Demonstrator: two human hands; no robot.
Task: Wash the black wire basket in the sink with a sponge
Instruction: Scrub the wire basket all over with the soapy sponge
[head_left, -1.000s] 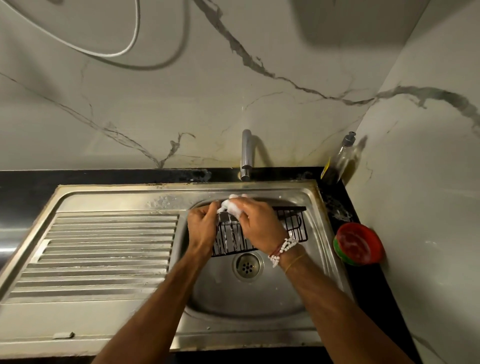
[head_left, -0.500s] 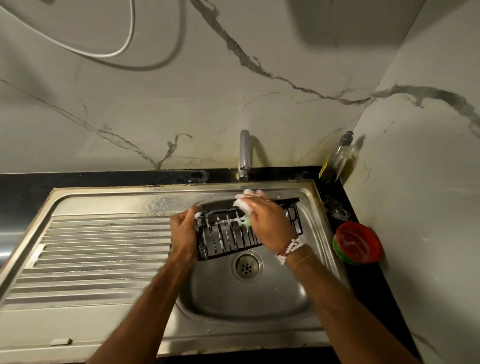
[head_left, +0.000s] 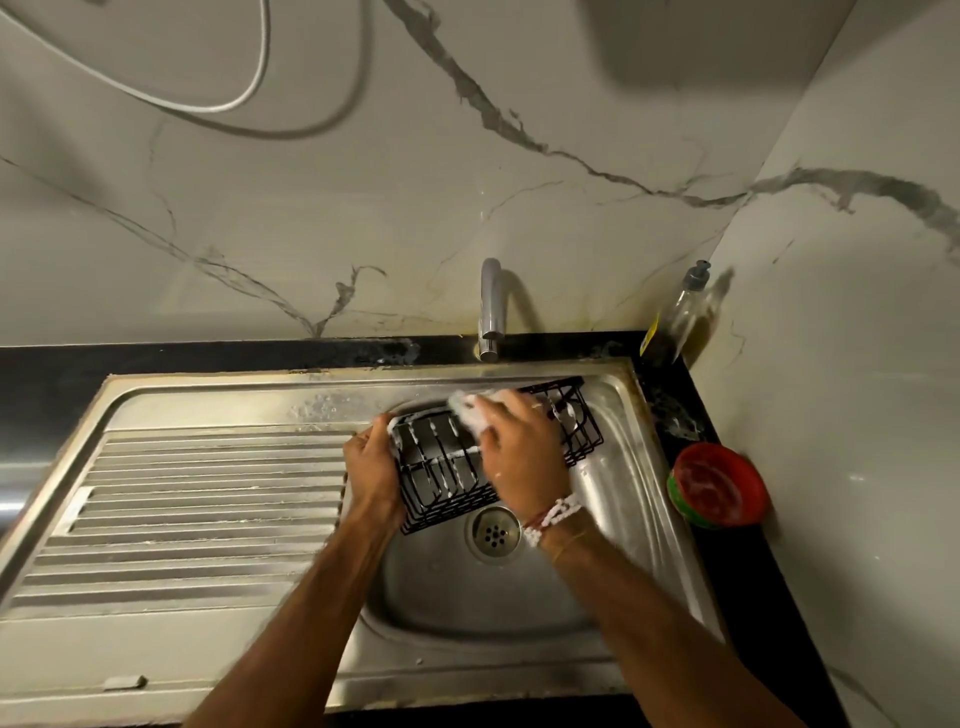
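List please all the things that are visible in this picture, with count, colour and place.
wire basket: one, black, soapy, held tilted over the sink bowl
sponge: one, white with foam, on the basket's far rim
sink: one, steel, drainboard on the left
drain: one, steel, bowl bottom
tap: one, chrome, behind the sink
soap bottle: one, clear, back right corner
round tub: one, red and green, right counter
cable: one, white, on the wall
left hand: holds the basket's left end
right hand: presses the sponge; beaded bracelet, white

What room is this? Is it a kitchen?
Most likely a kitchen: a steel sink with a ribbed draining board, a tap on a marble-look wall, and a dish soap bottle in the corner.
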